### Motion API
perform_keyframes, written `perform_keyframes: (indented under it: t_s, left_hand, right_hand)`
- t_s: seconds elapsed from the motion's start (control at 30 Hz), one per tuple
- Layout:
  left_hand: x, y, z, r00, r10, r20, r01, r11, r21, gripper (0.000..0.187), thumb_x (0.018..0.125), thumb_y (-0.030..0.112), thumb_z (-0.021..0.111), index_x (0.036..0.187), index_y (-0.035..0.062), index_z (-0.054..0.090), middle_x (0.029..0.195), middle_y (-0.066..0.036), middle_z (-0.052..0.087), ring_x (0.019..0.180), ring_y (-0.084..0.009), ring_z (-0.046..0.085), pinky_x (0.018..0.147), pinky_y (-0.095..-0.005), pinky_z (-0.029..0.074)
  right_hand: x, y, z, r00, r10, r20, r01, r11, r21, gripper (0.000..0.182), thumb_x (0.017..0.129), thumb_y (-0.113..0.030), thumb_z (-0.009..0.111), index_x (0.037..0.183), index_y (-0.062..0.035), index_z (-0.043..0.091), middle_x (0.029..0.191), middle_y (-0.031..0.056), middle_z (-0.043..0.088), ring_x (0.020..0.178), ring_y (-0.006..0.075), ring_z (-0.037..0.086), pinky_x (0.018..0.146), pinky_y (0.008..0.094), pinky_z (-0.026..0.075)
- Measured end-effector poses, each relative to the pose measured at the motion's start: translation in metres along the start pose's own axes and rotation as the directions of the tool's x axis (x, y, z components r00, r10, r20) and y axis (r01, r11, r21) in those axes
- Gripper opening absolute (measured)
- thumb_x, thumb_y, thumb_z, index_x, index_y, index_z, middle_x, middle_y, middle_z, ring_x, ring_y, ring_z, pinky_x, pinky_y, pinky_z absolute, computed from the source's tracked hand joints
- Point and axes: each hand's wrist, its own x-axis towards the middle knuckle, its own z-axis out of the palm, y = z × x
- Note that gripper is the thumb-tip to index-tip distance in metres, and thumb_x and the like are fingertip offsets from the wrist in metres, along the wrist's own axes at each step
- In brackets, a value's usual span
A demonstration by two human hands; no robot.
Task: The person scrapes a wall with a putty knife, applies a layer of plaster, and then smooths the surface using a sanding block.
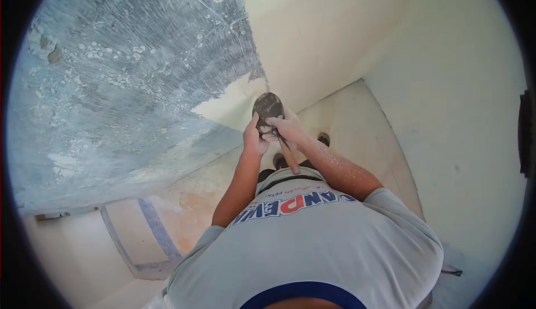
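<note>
Both my hands are closed around a dark oval tool [268, 107] smeared with pale filler, held in front of my waist. My left hand [254, 138] grips its lower left side, thumb pointing up along the edge. From the other side my right hand [288, 126] holds it, with the thumb laid across its face. A wooden handle [291, 158] slants down from under the hands toward my shirt; I cannot tell whether it belongs to the oval piece. Behind the tool, a smooth cream patch [231, 103] meets the rough grey-blue wall [139, 74].
A smooth cream wall surface [318, 35] adjoins the rough one at a ragged edge. Below lies a dusty pale floor [357, 124], where my shoes [324, 138] show. At lower left is a pale panel with a blue-grey border [153, 225].
</note>
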Motion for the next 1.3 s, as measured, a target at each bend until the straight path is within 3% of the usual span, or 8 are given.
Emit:
perform_keyframes:
  t_s: [0.07,0.17,0.27,0.43,0.53,0.8,0.87,1.3]
  left_hand:
    - [0.007,-0.003,0.019,0.882,0.314,-0.352,-0.288,0.949,0.124,0.032,0.103,0.028,0.053,0.119,0.0010,0.061,0.102,-0.009,0.069,0.080,-0.0205,0.067,0.070,-0.0313,0.055]
    - [0.010,-0.001,0.013,0.869,0.442,-0.224,-0.357,0.872,0.334,0.035,0.102,0.025,0.055,0.126,-0.0017,0.059,0.116,-0.011,0.066,0.103,-0.0215,0.065,0.092,-0.0358,0.052]
    - [0.011,0.001,0.018,0.853,0.501,-0.149,-0.386,0.795,0.468,0.035,0.101,0.025,0.059,0.122,-0.0029,0.060,0.114,-0.009,0.066,0.100,-0.0173,0.064,0.088,-0.0334,0.053]
    - [0.032,0.005,-0.006,0.786,0.603,-0.136,-0.466,0.722,0.511,0.036,0.100,0.028,0.061,0.120,-0.0018,0.063,0.108,-0.008,0.068,0.095,-0.0146,0.064,0.086,-0.0298,0.052]
    - [0.038,0.006,-0.022,0.811,0.553,-0.191,-0.423,0.780,0.462,0.035,0.100,0.028,0.062,0.121,-0.0004,0.062,0.106,-0.006,0.068,0.093,-0.0137,0.065,0.083,-0.0293,0.053]
    - [0.049,0.021,-0.011,0.717,0.615,-0.327,-0.327,0.712,0.621,0.037,0.096,0.034,0.067,0.112,0.0011,0.065,0.095,-0.003,0.066,0.083,-0.0108,0.062,0.072,-0.0291,0.052]
    - [0.054,0.017,-0.013,0.664,0.667,-0.338,-0.417,0.705,0.574,0.036,0.093,0.036,0.071,0.093,-0.0002,0.067,0.080,0.000,0.061,0.070,-0.0093,0.055,0.062,-0.0281,0.046]
    - [0.055,0.006,-0.021,0.595,0.752,-0.284,-0.446,0.603,0.661,0.035,0.095,0.032,0.069,0.090,-0.0023,0.068,0.078,0.000,0.063,0.070,-0.0078,0.053,0.062,-0.0278,0.045]
  right_hand:
    - [0.000,-0.014,0.003,0.970,-0.241,0.034,0.243,0.944,-0.224,0.032,0.089,-0.012,0.065,0.119,-0.0028,0.060,0.096,0.0137,0.069,0.083,0.0220,0.068,0.074,0.0329,0.057]
    - [-0.005,-0.041,0.009,0.976,-0.216,-0.023,0.208,0.960,-0.185,0.042,0.089,-0.023,0.070,0.124,-0.0017,0.061,0.101,0.0126,0.069,0.095,0.0192,0.066,0.087,0.0326,0.052]
    - [0.009,-0.039,0.011,0.948,-0.297,-0.116,0.229,0.886,-0.403,0.044,0.089,-0.030,0.072,0.118,0.0018,0.063,0.100,0.0110,0.069,0.092,0.0163,0.065,0.082,0.0320,0.053]
    - [0.051,0.007,0.015,0.956,-0.113,-0.271,0.067,0.983,-0.172,0.039,0.083,-0.034,0.079,0.091,0.0027,0.071,0.077,0.0076,0.069,0.067,0.0151,0.065,0.063,0.0327,0.053]
    - [0.059,0.012,0.024,0.954,-0.079,-0.289,0.090,0.996,0.026,0.041,0.082,-0.036,0.080,0.089,0.0041,0.071,0.077,0.0074,0.070,0.067,0.0140,0.065,0.063,0.0310,0.053]
    - [0.084,0.009,0.036,0.944,-0.191,-0.270,0.168,0.980,-0.105,0.043,0.082,-0.038,0.081,0.095,0.0031,0.074,0.081,0.0082,0.072,0.071,0.0144,0.066,0.067,0.0307,0.053]
    - [0.090,0.014,0.037,0.945,-0.206,-0.254,0.182,0.976,-0.116,0.044,0.082,-0.038,0.080,0.097,0.0028,0.074,0.082,0.0082,0.072,0.072,0.0144,0.066,0.068,0.0309,0.053]
    - [0.069,-0.011,0.046,0.953,-0.184,-0.241,0.132,0.968,-0.215,0.043,0.084,-0.036,0.080,0.103,0.0025,0.073,0.089,0.0099,0.073,0.079,0.0155,0.067,0.073,0.0317,0.054]
